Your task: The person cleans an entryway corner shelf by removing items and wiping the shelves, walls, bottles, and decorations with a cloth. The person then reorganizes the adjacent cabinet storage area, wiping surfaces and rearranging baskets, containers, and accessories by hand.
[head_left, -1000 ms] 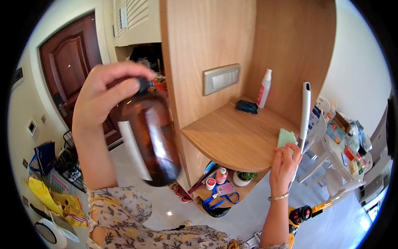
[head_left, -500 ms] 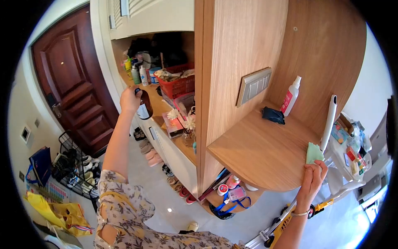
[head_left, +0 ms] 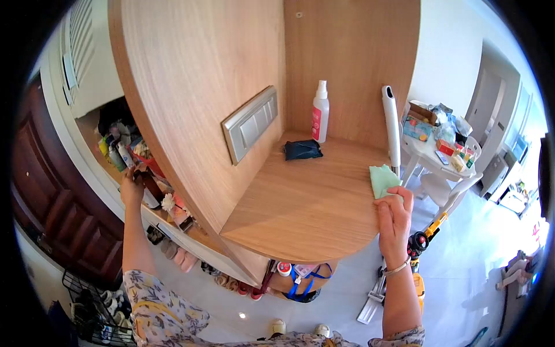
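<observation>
My left hand is closed around the top of a dark brown bottle by the cluttered side shelf at the left. My right hand pinches a light green cloth at the right edge of the rounded wooden shelf. Farther back on this shelf stands a white spray bottle with a pink label, upright. A small black packet lies in front of it. Just beyond the cloth, a white handle rises past the shelf edge.
A switch panel is on the wooden side wall. Below, a lower shelf holds a blue lanyard. Shoes line the floor at left. To the right are a white table with bags and boxes and a yellow toy vehicle.
The view has swung right, so the shelf and door appear farther left. My left hand, still on the bottle, is now closer to the side shelf. My right hand keeps the cloth at the shelf edge.
</observation>
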A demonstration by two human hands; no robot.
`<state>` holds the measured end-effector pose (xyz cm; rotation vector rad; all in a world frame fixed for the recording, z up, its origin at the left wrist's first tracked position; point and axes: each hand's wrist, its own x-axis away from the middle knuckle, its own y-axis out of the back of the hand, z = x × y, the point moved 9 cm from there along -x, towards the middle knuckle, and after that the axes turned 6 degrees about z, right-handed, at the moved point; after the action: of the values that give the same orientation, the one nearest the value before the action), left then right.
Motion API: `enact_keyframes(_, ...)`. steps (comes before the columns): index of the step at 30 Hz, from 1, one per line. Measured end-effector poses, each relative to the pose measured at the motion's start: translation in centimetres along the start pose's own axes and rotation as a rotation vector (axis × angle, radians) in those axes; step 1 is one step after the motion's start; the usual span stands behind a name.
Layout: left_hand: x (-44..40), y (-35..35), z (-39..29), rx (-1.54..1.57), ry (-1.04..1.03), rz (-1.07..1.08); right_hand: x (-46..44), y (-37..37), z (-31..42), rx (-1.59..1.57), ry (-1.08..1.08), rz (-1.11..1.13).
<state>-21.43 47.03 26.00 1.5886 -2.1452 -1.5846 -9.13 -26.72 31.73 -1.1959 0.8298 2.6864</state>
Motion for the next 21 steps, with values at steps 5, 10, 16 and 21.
enact_keyframes(5,3.5,5.4,-2.8,0.023,0.065,-0.171,0.1,0.3,0.0,-0.012,0.026,-0.024)
enact_keyframes(10,20.9,17.2,-24.9,0.679,-0.703,-0.764,-0.2,0.9,1.0,0.063,0.112,-0.050)
enact_keyframes(16,28.9,12.1,-49.4,0.766,-1.030,0.221,-1.9,0.3,2.2,0.106,0.198,0.238)
enact_keyframes(21,19.5,-3.8,-55.3,0.496,-0.542,0.519,-4.3,-0.2,3.9,-0.282,0.355,0.170)
